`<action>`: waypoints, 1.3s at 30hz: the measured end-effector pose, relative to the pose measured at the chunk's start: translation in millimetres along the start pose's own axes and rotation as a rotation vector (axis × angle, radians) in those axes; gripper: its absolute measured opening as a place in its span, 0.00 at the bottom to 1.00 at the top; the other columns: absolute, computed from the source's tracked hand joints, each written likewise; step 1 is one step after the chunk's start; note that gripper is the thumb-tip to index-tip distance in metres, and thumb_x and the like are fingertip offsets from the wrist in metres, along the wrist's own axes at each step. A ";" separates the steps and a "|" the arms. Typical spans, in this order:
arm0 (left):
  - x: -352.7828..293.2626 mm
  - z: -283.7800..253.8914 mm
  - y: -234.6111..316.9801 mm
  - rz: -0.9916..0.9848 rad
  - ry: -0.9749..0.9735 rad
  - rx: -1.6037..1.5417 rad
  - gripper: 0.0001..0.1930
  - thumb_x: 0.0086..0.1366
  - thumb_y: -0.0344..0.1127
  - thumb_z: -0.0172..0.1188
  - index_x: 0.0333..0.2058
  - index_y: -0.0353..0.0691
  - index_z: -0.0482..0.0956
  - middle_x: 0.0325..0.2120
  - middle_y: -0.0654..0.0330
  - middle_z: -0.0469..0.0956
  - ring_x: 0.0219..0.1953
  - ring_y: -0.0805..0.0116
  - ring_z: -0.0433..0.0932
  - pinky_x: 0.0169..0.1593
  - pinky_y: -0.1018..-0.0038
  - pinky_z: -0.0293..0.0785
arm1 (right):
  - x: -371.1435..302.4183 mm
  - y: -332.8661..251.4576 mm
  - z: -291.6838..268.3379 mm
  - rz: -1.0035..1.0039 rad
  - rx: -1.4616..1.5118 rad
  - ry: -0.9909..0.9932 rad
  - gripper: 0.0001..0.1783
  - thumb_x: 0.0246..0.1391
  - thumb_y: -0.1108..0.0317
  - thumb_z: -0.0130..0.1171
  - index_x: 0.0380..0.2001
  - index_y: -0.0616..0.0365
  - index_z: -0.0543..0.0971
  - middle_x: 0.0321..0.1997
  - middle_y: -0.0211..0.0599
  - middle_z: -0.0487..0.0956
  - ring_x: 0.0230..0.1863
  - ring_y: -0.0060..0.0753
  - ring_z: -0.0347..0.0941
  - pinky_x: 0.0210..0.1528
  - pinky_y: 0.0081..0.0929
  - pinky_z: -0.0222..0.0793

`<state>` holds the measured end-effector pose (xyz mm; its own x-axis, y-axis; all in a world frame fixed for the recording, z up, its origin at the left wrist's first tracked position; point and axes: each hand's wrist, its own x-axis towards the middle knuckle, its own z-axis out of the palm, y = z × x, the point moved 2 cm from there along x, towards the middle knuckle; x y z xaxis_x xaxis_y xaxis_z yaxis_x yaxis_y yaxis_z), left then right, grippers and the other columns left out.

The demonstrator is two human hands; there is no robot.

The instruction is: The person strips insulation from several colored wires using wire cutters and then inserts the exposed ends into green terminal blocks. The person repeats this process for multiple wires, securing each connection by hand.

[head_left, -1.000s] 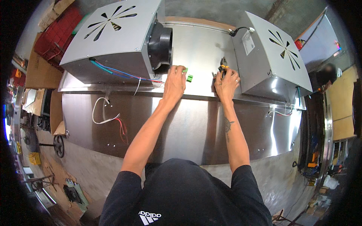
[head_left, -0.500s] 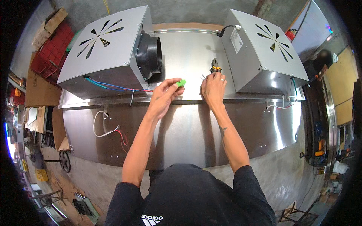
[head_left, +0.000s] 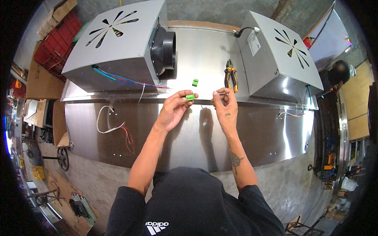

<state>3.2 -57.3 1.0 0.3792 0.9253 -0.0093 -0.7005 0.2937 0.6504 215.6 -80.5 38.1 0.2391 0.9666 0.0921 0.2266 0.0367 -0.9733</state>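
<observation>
Green connector: a small green terminal block [head_left: 190,97] is pinched between thumb and fingertips of the left hand [head_left: 173,110], at the tips rather than in the palm, raised just above the front edge of the steel top.
Left hand: fingers are closed together on the green terminal block, with the palm turned toward the right hand.
Right hand: the right hand [head_left: 224,107] is held just beside the left, its thumb and forefinger pressed together on a thin pale wire end [head_left: 221,93]; what the wire runs to cannot be told.
Gap between hands: the block and the wire end are near each other but apart.
Second connector: another green terminal block [head_left: 195,82] is left lying on the steel sheet [head_left: 204,55], just beyond the left fingertips.
Pliers: orange-and-black pliers [head_left: 231,77] are laid on the sheet just beyond the right hand, untouched.
Housings: a grey metal fan box with a black round duct collar [head_left: 118,43] is set to the left, a second grey box [head_left: 275,59] to the right.
Loose wiring: coloured wires [head_left: 130,82] are seen trailing from the left box.
</observation>
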 end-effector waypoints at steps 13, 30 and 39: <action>-1.2 -8.2 -8.7 -0.006 0.033 0.197 0.18 0.75 0.29 0.58 0.59 0.27 0.78 0.56 0.47 0.83 0.55 0.69 0.80 0.64 0.73 0.76 | -11.2 18.1 -2.9 0.104 0.286 -0.026 0.21 0.73 0.68 0.63 0.63 0.68 0.76 0.47 0.36 0.83 0.46 0.22 0.80 0.53 0.24 0.81; -17.6 39.5 -31.2 0.242 0.247 0.577 0.20 0.70 0.24 0.70 0.58 0.28 0.80 0.55 0.55 0.76 0.52 0.69 0.81 0.57 0.73 0.84 | -30.7 5.5 26.8 -0.082 0.379 -0.009 0.23 0.71 0.74 0.63 0.66 0.64 0.72 0.58 0.40 0.78 0.60 0.26 0.75 0.65 0.26 0.75; -28.7 66.5 -29.2 0.411 0.241 0.832 0.19 0.70 0.22 0.69 0.59 0.28 0.81 0.56 0.53 0.73 0.53 0.68 0.82 0.55 0.75 0.87 | -27.8 15.5 25.6 0.014 0.539 -0.034 0.23 0.71 0.73 0.64 0.65 0.64 0.72 0.61 0.41 0.76 0.63 0.28 0.74 0.66 0.29 0.75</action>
<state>53.0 -108.4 32.7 0.0002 0.9698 0.2439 -0.0620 -0.2434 0.9679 188.3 -100.3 15.1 0.2063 0.9752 0.0803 -0.2949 0.1402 -0.9452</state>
